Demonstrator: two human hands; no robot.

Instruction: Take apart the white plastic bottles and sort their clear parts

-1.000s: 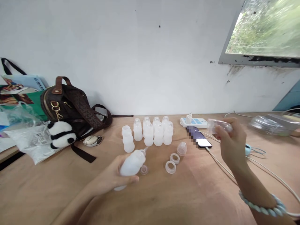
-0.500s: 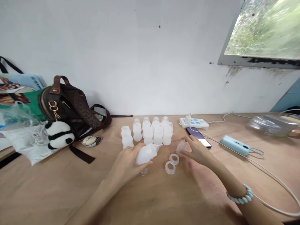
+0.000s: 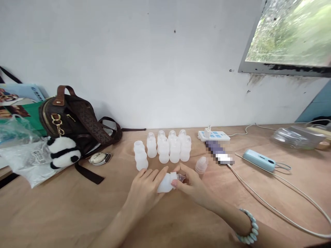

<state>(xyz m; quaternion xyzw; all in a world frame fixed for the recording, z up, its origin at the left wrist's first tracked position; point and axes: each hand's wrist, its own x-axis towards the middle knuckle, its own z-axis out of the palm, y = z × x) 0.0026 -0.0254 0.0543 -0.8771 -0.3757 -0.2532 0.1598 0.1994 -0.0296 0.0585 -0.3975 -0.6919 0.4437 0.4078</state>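
My left hand (image 3: 144, 187) is closed round a small white plastic bottle (image 3: 165, 182) lying tilted just above the wooden table (image 3: 77, 213). My right hand (image 3: 192, 186) meets it at the bottle's neck, its fingers pinched on a small clear nipple piece (image 3: 181, 177). A clear domed cap (image 3: 201, 164) stands on the table just right of my hands. Behind them stands a cluster of several white bottles (image 3: 170, 146) with clear caps, and one uncapped bottle (image 3: 140, 155) at its left.
A brown handbag (image 3: 74, 120) with a panda charm (image 3: 62, 151) and plastic bags (image 3: 23, 151) lie at the left. A power strip (image 3: 214, 135), a phone (image 3: 219, 153), a blue device (image 3: 258, 160) and white cables (image 3: 274, 203) lie at the right. A clear package (image 3: 297, 137) sits far right.
My right hand came from the far right, touched the domed cap, then moved to the bottle's neck. My left hand carried the bottle right and lower. The two rings are now hidden.
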